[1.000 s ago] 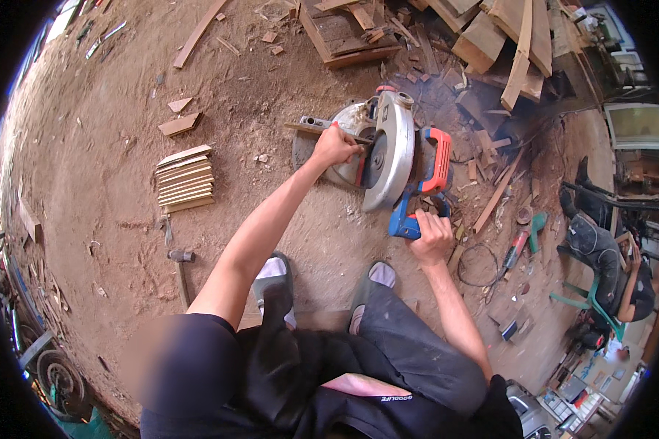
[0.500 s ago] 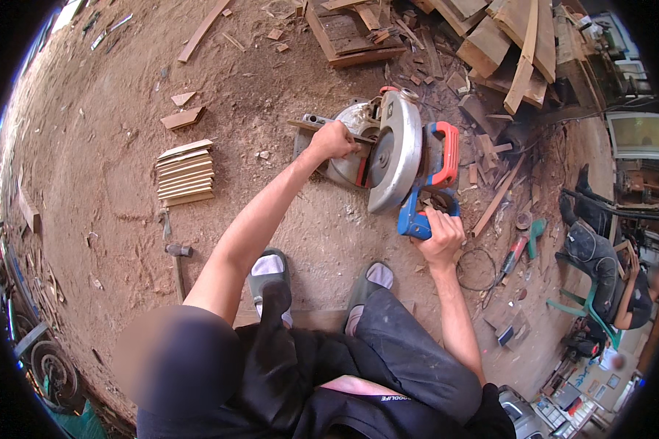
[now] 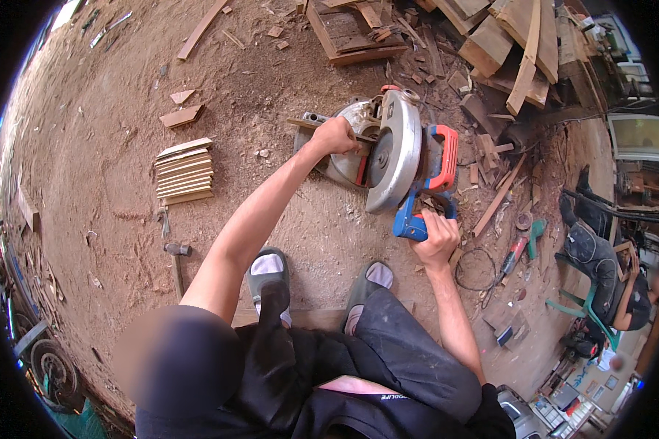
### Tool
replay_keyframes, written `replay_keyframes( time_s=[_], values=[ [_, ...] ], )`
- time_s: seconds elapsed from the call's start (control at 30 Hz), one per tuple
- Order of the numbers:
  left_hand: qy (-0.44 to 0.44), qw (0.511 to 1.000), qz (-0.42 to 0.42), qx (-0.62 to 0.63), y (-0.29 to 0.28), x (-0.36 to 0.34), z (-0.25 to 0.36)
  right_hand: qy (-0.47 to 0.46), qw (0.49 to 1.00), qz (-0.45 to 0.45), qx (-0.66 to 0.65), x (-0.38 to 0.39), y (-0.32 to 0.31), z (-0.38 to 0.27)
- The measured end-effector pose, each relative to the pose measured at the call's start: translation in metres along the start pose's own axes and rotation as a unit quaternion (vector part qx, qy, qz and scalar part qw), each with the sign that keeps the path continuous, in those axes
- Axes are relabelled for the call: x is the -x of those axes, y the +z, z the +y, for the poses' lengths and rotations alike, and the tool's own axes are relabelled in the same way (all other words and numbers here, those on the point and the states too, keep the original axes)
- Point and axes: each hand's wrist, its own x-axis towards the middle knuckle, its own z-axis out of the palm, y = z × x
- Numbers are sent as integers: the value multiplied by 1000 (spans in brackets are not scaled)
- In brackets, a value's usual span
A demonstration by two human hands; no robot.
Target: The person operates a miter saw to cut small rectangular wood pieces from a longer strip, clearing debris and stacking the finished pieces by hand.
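Observation:
A miter saw [image 3: 395, 150] with a silver blade guard, an orange-red motor housing and a blue handle stands on the dirt floor in front of me. My right hand [image 3: 438, 238] is wrapped round the blue handle [image 3: 410, 226]. At the saw's fence, left of the guard, my left hand [image 3: 334, 137] is closed with the knuckles up; what it presses or grips there is mostly hidden under the fingers. The blade's edge cannot be seen behind the guard. To the left lies a neat stack of short wood pieces [image 3: 184, 172], apart from both hands.
Below the stack lies a hammer [image 3: 176, 256]. Loose boards [image 3: 487, 47] are piled at the far right, with offcuts scattered around. An angle grinder [image 3: 518, 252] and its cable lie right of my right hand. Another person [image 3: 600, 252] sits on a green chair at the right edge.
The saw's handle and my right hand have shifted very slightly, toward me and to the left. My left hand stays at the fence.

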Motion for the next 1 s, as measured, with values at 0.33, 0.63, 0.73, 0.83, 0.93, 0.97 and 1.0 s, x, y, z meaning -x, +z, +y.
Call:
replay_keyframes(
  time_s=[0.33,0.63,0.73,0.83,0.93,0.97,1.0],
  values=[
    [17,982,-32,185,-28,61,-23,27,997,-68,-26,-40,-53,10],
    [-35,935,-89,341,-43,153,-35,66,986,-120,-91,-120,-109,26],
    [-54,921,-84,377,-41,177,-31,53,986,-65,-145,-118,-109,20],
    [-70,880,-93,460,-34,190,-27,6,988,-42,-148,-108,-109,27],
    [-90,858,-101,495,-28,204,-20,-29,994,-22,-102,-106,-111,24],
    [-106,835,-123,526,-26,207,-19,-34,996,-11,-87,-104,-110,24],
    [-121,810,-144,556,-22,210,-19,-38,997,0,-72,-102,-107,26]
  ],
)
